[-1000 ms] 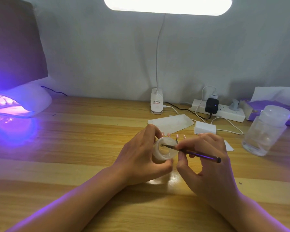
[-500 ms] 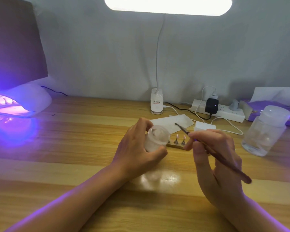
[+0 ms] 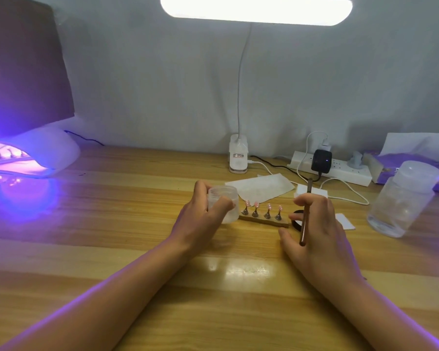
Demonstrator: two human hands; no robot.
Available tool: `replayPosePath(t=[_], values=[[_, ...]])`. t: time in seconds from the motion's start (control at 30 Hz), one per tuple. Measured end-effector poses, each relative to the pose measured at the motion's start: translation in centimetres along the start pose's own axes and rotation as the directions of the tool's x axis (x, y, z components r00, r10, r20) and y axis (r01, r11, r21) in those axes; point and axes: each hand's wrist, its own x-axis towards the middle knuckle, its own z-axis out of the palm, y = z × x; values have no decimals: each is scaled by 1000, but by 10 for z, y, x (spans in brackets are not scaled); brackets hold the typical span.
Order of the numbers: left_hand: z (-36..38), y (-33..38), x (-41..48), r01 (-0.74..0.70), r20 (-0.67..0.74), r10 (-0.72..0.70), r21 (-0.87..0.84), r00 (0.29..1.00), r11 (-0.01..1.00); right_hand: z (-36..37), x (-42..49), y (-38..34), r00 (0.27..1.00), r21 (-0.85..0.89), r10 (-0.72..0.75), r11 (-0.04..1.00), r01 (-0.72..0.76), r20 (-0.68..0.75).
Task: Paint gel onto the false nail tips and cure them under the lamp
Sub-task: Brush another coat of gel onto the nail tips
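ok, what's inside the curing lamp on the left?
A bar with several small stands sits inside the lit curing lamp. Its hood hides the rest; tips on it too blurred to tell.

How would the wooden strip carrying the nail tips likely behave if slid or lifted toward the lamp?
The wooden strip looks thin, flat and rigid, so probably light and easy to slide. The nail tips perch on small upright stands, so tilting or jolting it might topple them; whether they are fixed cannot be told.
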Motion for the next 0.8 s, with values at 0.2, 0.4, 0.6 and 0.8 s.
replayPosePath(t=[0.2, 0.4, 0.6, 0.8], values=[[-1, 0, 0, 32, -29, -32, -25, 999, 999, 0, 3, 2, 999, -3, 47, 999, -47, 26], [-1, -1, 1, 40, -49, -41, -31, 998, 999, -1, 5, 5, 995, -58, 75, 996, -71, 68], [-19, -8, 18, 67, -210, -29, 177, 977, 982, -1, 5, 6, 999, -38, 26, 999, -25, 42], [-28, -23, 24, 99, -167, -32, 416, 985, 904, -1, 5, 5, 999, 36, -5, 999, 6, -38]])
